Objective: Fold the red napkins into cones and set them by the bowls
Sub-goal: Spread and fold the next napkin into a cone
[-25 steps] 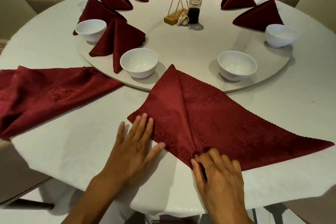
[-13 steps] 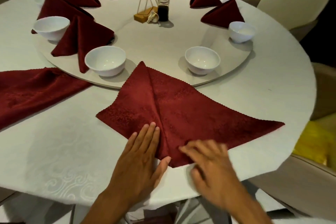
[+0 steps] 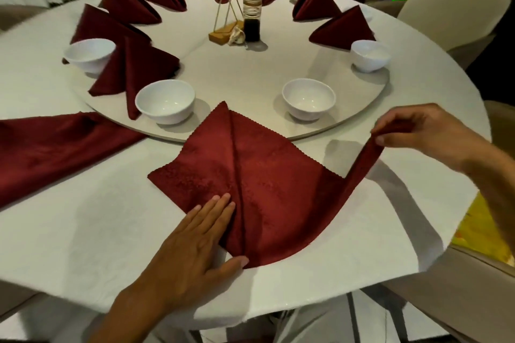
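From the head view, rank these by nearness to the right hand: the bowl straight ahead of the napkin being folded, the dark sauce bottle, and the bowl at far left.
From the right hand:
1. Bowl ahead of the napkin, just left of the hand.
2. Sauce bottle, at the turntable's centre.
3. Far-left bowl, across the table beside a folded cone.

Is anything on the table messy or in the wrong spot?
Yes. A rumpled dark red cloth napkin lies unfolded at the left edge of the round white table, while the others stand as cones.
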The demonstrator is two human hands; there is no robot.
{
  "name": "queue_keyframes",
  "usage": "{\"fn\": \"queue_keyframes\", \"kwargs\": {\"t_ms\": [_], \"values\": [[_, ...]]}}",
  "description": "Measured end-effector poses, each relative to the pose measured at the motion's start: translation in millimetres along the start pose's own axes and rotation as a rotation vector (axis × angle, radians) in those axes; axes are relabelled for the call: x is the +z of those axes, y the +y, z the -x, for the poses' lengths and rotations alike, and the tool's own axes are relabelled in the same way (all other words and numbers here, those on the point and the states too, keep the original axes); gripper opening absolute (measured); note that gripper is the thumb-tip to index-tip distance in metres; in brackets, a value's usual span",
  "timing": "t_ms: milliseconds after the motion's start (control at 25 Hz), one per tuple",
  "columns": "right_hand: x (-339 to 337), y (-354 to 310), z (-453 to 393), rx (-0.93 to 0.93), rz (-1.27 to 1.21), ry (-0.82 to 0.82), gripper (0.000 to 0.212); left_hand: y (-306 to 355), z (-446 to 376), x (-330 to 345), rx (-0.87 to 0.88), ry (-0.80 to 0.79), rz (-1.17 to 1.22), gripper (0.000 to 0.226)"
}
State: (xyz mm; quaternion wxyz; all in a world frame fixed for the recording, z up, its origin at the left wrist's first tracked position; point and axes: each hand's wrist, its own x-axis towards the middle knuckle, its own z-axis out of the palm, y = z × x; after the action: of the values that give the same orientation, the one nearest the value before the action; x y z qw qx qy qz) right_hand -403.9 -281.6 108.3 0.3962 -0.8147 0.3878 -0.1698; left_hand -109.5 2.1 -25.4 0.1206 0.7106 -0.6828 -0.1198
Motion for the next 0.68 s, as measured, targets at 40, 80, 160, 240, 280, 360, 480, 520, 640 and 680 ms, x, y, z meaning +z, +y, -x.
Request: {"fn": "queue_keyframes", "kwargs": {"t_ms": [40, 80, 160, 240, 280, 360, 480, 520, 640, 680], "values": [[10.0, -17.6, -25.6, -0.015, -0.003, -0.044, 0.021, -1.3, 0.9, -2.2, 0.01, -0.008, 0.009, 0.088], [24.5, -35.6, -51.2, -0.041, 0.0, -0.076, 0.024, -0.3, 1.2, -3.1, 0.024, -0.013, 0.015, 0.087], [65.6, -70.1, -99.3, -0.128, 0.052, -0.108, 0.026, 4.6, 2.7, -2.5, 0.074, 0.014, -0.001, 0.083], [109.6, -95.6, -138.6, -0.158, 0.117, -0.133, 0.029, 8.6, 6.1, 0.0, 0.155, 0.105, -0.021, 0.074], [129.6, -101.7, -154.8, -0.152, 0.162, -0.148, 0.031, 9.2, 7.5, 1.3, 0.181, 0.16, -0.002, 0.069], [161.2, -101.1, -178.4, -0.123, 0.274, -0.156, 0.035, 10.1, 8.8, 2.8, 0.187, 0.23, 0.045, 0.064], [182.0, -85.5, -195.8, -0.072, 0.341, -0.08, 0.038, 12.2, 4.3, 5.0, 0.185, 0.245, 0.003, 0.06], [184.6, -80.6, -198.8, -0.06, 0.329, -0.054, 0.039, 12.3, 2.8, 6.0, 0.181, 0.24, -0.015, 0.057], [189.5, -68.9, -197.2, -0.066, 0.294, -0.031, 0.039, 11.7, -0.2, 8.0, 0.146, 0.236, -0.056, 0.051], [189.8, -68.6, -195.3, -0.068, 0.274, -0.025, 0.039, 12.8, -1.1, 9.0, 0.133, 0.238, -0.061, 0.049]]}}
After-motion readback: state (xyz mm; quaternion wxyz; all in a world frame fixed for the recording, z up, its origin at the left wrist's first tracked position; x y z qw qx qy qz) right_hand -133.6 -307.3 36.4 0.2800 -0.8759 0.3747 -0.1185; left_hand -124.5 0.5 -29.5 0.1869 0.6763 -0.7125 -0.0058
